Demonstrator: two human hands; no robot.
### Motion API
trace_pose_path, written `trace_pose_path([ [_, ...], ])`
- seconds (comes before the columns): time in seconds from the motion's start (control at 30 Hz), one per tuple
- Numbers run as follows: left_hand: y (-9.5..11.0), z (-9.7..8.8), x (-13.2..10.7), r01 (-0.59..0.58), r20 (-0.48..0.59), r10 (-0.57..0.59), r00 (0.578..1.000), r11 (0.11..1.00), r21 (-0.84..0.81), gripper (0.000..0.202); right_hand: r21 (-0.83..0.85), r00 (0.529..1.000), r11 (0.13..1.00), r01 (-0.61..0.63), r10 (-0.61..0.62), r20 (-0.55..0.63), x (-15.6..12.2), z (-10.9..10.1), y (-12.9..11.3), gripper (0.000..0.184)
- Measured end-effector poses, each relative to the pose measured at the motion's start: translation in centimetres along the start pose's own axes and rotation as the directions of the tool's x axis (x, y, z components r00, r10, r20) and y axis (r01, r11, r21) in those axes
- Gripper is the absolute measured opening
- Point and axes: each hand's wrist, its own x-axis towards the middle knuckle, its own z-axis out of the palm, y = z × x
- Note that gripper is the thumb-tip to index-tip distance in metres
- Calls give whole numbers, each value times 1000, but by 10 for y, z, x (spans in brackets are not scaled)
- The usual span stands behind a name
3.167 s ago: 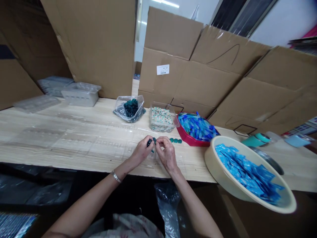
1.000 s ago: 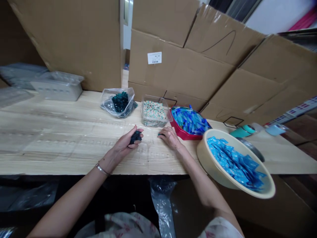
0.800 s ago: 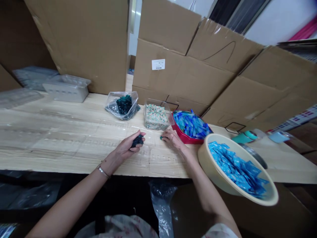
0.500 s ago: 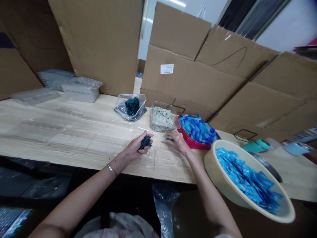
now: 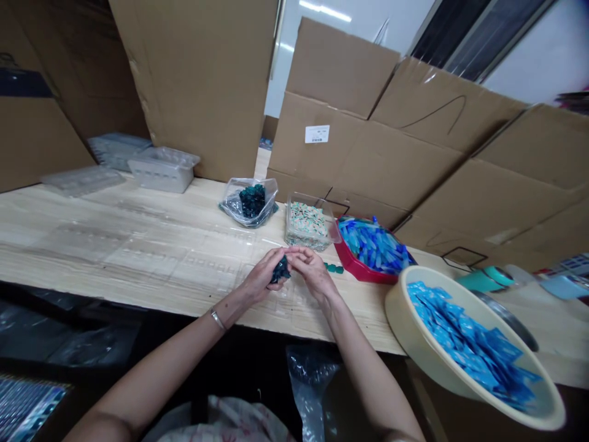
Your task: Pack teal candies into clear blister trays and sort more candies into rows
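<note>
My left hand is closed around a dark teal clump of small pieces above a clear plastic blister tray. My right hand meets it from the other side, with its fingertips pressed to the clump. Just right of that hand, a short row of small teal pieces lies on the wooden table. Both hands hide part of the clump. Farther back, more dark teal pieces sit in a clear plastic bag.
Behind my hands stands a clear box of patterned pieces, beside a red tray of blue pieces. A tilted cream basin of blue packets overhangs the front right table edge. Stacked plastic trays and cardboard sheets line the back.
My right hand has moved left from the table to the clump, and both hands now meet. A row of small teal pieces shows to their right. The view has shifted slightly.
</note>
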Motion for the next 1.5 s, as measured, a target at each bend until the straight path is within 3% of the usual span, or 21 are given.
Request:
trace_pose_path([
  [0.1, 1, -2, 1, -22, -50, 23, 998, 999, 26, 37, 45, 997, 999, 2, 2, -80, 0, -1, 2, 35],
  [0.23, 1, -3, 4, -33, -101, 49, 994, 988, 152, 35, -3, 979, 996, 85, -84, -185, 1, -2, 8, 34],
  [0.4, 3, -3, 4, -33, -151, 99, 984, 921, 388, 29, -123, 981, 986, 113, -130, -144, -2, -2, 9, 27],
  [0.53, 7, -4, 1, -39, -130, 133, 983, 831, 554, 26, -198, 981, 970, 138, -161, -108, -5, -4, 5, 20],
  [0.7, 8, -4, 0, -113, -76, 222, 972, 726, 678, 20, -441, 939, 851, 286, -341, -51, -8, -7, 5, 13],
  [0.9, 9, -1, -1, -135, -47, 236, 971, 697, 704, 15, -611, 888, 691, 386, -457, 43, -12, -7, 1, 11],
  [0.97, 10, 0, -1, -140, -34, 231, 972, 692, 709, 15, -602, 897, 710, 366, -442, 25, -13, -7, 1, 10],
  [1.1, 11, 0, 0, -134, -46, 230, 972, 708, 693, 19, -495, 932, 824, 275, -355, -73, -12, -5, 4, 11],
  [1.2, 11, -1, 0, -76, -73, 167, 983, 738, 671, 24, -584, 898, 743, 328, -436, -51, -14, -1, 3, 10],
  [1.3, 11, -1, 0, -75, -95, 183, 978, 743, 665, 21, -660, 871, 652, 373, -490, 9, -16, 3, 2, 9],
  [1.5, 10, -3, 2, -72, -79, 167, 983, 740, 669, 17, -675, 872, 647, 353, -490, -14, -15, 4, 5, 8],
])
